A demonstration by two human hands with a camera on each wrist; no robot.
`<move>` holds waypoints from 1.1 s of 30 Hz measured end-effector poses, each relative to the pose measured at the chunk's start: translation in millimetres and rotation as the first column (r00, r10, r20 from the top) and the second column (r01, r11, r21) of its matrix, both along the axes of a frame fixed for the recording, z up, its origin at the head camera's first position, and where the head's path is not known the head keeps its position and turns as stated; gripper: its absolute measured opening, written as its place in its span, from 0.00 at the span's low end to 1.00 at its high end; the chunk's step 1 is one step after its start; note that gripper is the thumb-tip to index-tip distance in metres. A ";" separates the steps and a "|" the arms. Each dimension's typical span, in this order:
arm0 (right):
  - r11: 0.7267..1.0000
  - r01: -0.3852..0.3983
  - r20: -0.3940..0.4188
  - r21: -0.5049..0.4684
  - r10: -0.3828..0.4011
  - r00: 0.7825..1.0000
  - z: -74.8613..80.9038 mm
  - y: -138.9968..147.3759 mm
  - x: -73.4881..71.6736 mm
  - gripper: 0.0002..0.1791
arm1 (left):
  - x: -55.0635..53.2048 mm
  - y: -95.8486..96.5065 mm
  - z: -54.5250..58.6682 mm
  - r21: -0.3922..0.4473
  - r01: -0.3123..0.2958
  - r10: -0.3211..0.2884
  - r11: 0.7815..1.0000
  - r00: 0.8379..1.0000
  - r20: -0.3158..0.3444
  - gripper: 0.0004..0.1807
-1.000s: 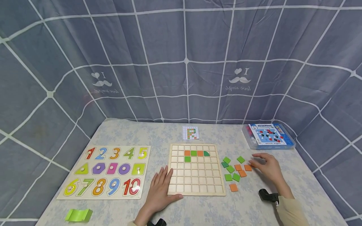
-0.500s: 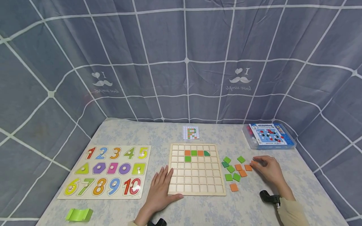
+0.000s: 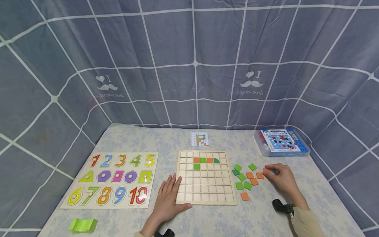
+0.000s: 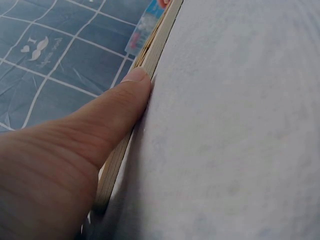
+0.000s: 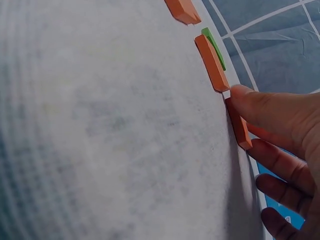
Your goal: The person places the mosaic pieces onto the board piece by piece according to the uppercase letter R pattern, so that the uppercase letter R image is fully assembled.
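Observation:
My left hand (image 3: 168,199) rests on the left edge of a wooden grid board (image 3: 206,201), fingers straight. Its thumb lies along the board's front edge in the left wrist view. Orange and green tiles sit in the board's upper cells, with a dark green rounded tile (image 3: 216,161) ending the row. On the right, my right hand (image 3: 281,177) pinches an orange square tile (image 5: 237,122) between thumb and fingers, at the table surface. Beside it lie another orange tile (image 3: 260,175) and several loose orange and green tiles, such as a green tile (image 3: 252,167).
A small pattern card (image 3: 200,139) lies behind the board. At the back right stands a clear plastic box (image 3: 267,151) with a molecule picture. A number-and-shape puzzle board (image 3: 111,194) covers the left side, with a green curved block (image 3: 83,225) in front.
More of the orange tile shows between my right thumb and fingertips, which have shifted very slightly. My left hand has stayed in place on the board.

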State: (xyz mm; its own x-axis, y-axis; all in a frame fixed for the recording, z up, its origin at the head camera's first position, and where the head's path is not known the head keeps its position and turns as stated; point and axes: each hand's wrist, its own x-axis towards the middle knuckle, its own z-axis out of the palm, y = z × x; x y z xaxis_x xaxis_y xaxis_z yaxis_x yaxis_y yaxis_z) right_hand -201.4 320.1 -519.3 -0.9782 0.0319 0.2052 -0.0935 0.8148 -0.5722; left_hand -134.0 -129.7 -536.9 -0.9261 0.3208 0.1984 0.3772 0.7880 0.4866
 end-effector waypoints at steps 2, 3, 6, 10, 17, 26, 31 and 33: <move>1.000 -0.007 -0.002 0.003 0.007 1.000 -0.1 0.1 -0.3 0.17 | -0.5 0.0 0.1 0.004 -0.001 0.001 1.000 1.000 0.005 0.57; 1.000 -0.009 -0.002 0.003 0.009 1.000 -0.3 0.3 -0.6 0.17 | -0.7 0.0 -0.1 0.007 -0.001 0.001 1.000 1.000 0.010 0.57; 1.000 -0.015 0.002 0.003 0.015 1.000 -0.4 0.6 -0.9 0.16 | -1.0 0.2 0.1 0.016 -0.003 0.002 1.000 1.000 0.025 0.57; 1.000 -0.011 0.008 0.014 0.011 1.000 -0.6 0.6 -2.1 0.15 | -0.6 0.0 0.2 0.021 -0.003 0.002 1.000 1.000 0.017 0.57; 1.000 -0.005 0.012 0.027 0.004 1.000 -0.5 1.2 -4.4 0.14 | -0.4 -0.5 1.0 0.016 -0.003 0.003 1.000 1.000 0.003 0.57; 1.000 -0.019 0.019 0.003 0.019 1.000 1.7 3.1 -4.0 0.11 | -0.7 -0.5 -1.5 0.020 -0.001 0.001 1.000 1.000 -0.001 0.56; 0.999 -0.018 0.034 -0.035 0.019 0.999 1.5 5.2 -3.9 0.08 | -1.2 -0.6 -1.1 0.010 0.001 -0.002 1.000 1.000 0.010 0.57; 0.999 -0.011 0.050 -0.053 0.014 0.999 2.3 5.7 -3.5 0.09 | -1.3 -0.5 -0.9 0.004 0.004 -0.004 1.000 1.000 0.008 0.57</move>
State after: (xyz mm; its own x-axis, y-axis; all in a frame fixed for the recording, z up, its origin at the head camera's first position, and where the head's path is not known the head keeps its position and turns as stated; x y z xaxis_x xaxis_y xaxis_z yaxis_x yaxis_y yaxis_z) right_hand -205.0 325.7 -517.0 -0.9877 0.0290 0.1537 -0.0733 0.7823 -0.6186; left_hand -135.3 -130.2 -537.8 -0.9265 0.3233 0.1928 0.3763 0.7845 0.4929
